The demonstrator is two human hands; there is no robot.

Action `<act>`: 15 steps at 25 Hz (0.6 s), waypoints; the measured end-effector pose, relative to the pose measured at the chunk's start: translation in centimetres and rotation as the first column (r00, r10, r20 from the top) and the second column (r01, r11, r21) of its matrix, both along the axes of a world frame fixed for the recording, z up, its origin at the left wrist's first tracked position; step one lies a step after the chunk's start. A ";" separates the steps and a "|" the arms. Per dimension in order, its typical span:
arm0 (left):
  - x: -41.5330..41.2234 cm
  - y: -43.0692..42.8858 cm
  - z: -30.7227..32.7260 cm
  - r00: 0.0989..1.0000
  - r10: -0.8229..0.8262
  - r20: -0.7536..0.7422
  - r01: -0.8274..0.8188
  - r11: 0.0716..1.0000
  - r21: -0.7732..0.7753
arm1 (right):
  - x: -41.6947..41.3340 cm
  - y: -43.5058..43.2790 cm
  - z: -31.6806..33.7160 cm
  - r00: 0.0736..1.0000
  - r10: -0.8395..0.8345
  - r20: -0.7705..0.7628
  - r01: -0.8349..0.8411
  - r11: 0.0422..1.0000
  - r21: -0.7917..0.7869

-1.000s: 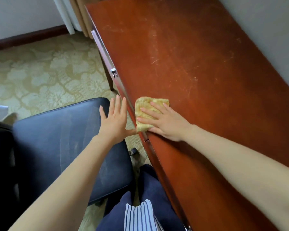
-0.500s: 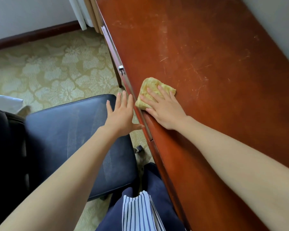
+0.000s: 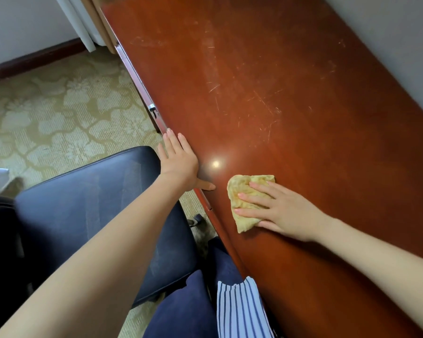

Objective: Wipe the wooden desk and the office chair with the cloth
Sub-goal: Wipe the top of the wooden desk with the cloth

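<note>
Right hand [image 3: 286,211] flat, fingers spread, pressing the cloth [image 3: 244,203] onto the bench [image 3: 266,81] near its front edge. Left hand [image 3: 178,162] open, resting on that edge, beside the chair [image 3: 95,215].

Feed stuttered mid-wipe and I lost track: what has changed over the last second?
The right hand, pressing flat, slid the cloth from the front edge of the wooden desk inward onto its top. The left hand moved from beside the edge, over the office chair, onto the desk edge, thumb on top. The chair appears unmoved; the cloth was never released.
</note>
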State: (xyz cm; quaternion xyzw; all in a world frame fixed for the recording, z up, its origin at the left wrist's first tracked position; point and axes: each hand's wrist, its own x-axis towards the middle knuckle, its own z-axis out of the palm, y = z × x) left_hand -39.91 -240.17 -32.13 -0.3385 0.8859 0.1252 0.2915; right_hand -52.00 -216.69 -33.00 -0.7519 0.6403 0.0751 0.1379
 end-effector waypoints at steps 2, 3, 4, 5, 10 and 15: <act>-0.2 0.0 -0.2 1.000 -0.009 0.010 0.009 1.000 -0.021 | -2.1 -1.8 0.0 0.999 -0.040 -0.023 0.041 0.999 0.028; -0.3 0.0 -0.2 1.000 -0.014 0.022 0.015 0.999 -0.032 | -3.0 -2.9 0.0 0.994 -0.108 -0.021 0.109 0.993 0.045; -0.5 0.0 -0.3 0.999 -0.021 0.033 0.022 0.999 -0.045 | -4.0 -4.2 -0.2 0.982 -0.188 -0.018 0.189 0.980 0.064; -0.5 0.0 -0.4 0.999 -0.028 0.039 0.030 0.998 -0.060 | -4.9 -5.4 -0.3 0.963 -0.268 -0.015 0.269 0.961 0.069; -0.1 -0.2 -0.4 0.999 -0.049 0.016 0.051 0.992 -0.113 | -9.6 -9.8 -0.8 0.795 -0.606 -0.043 0.607 0.790 0.083; -0.1 -0.2 -0.3 0.999 -0.048 0.003 0.048 0.992 -0.112 | -8.6 -11.4 -1.8 0.462 -0.886 -0.037 0.884 0.457 0.098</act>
